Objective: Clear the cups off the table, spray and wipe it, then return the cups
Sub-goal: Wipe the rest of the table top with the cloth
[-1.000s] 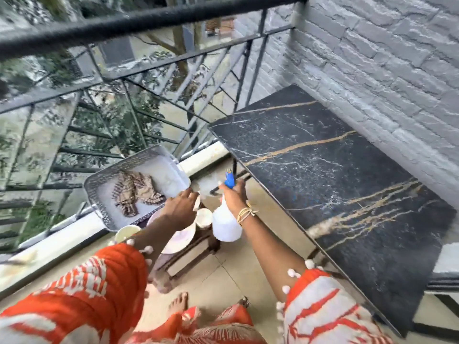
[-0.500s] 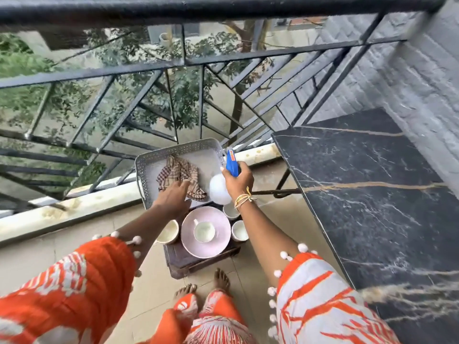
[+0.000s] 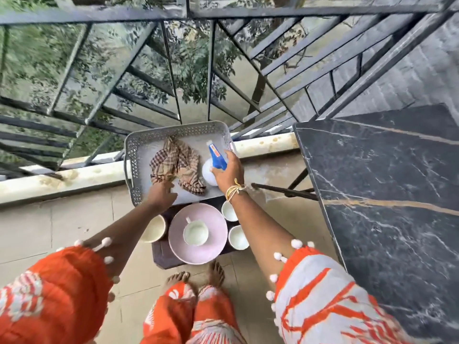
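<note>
The black marble counter (image 3: 387, 194) at right carries no cups in the part visible. The grey perforated tray (image 3: 139, 145) sits on a low dark stool (image 3: 162, 256) by the railing (image 3: 173, 95). On the stool, near the tray, a pink plate (image 3: 213, 234) holds one cup (image 3: 195, 234); three further cups (image 3: 229, 211) stand around it, one partly hidden beneath the left arm.

The checked cloth (image 3: 177, 165) lies crumpled in the tray. The left hand (image 3: 161, 194) reaches over its near edge; whether its grip has closed on the fabric cannot be told. The right hand (image 3: 227, 170) has its grip wrapped around the spray bottle (image 3: 213, 162), which is at the tray.

Assessment: clearing appears done; the spray-and-wipe step is in hand. Next requirement: release the bottle upright, secure the cloth, then turn right to wipe the counter.
</note>
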`<action>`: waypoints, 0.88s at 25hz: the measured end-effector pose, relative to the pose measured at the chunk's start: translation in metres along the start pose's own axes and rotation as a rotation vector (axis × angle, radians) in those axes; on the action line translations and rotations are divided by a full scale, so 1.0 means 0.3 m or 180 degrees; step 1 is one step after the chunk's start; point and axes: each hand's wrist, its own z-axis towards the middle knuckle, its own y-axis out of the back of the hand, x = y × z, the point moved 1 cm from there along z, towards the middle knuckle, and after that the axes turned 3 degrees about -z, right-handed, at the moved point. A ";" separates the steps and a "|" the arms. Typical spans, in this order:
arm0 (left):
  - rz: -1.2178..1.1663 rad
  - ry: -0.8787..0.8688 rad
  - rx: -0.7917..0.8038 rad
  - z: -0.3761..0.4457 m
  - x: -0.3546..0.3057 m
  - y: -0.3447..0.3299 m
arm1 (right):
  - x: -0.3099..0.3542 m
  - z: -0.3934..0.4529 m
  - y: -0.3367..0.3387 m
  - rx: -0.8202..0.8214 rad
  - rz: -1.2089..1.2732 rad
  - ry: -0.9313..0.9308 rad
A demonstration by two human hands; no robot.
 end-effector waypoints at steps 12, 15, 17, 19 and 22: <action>-0.0821 0.0460 -0.0310 0.048 0.044 0.041 | 0.017 -0.036 -0.330 0.1037 -0.1192 0.0285; -0.1339 0.0620 -0.0366 0.103 0.099 0.013 | -0.039 0.023 -0.405 0.0980 -0.2321 0.0710; -0.1666 0.0696 -0.0222 0.113 0.120 0.003 | -0.054 0.036 -0.442 0.0886 -0.2411 0.0767; -0.2203 0.0901 -0.0058 0.092 0.121 0.027 | -0.017 0.029 -0.446 0.0851 -0.1342 0.0158; -0.3092 0.1324 0.0585 0.034 0.085 0.072 | 0.081 -0.011 -0.355 0.1134 0.1627 -0.1657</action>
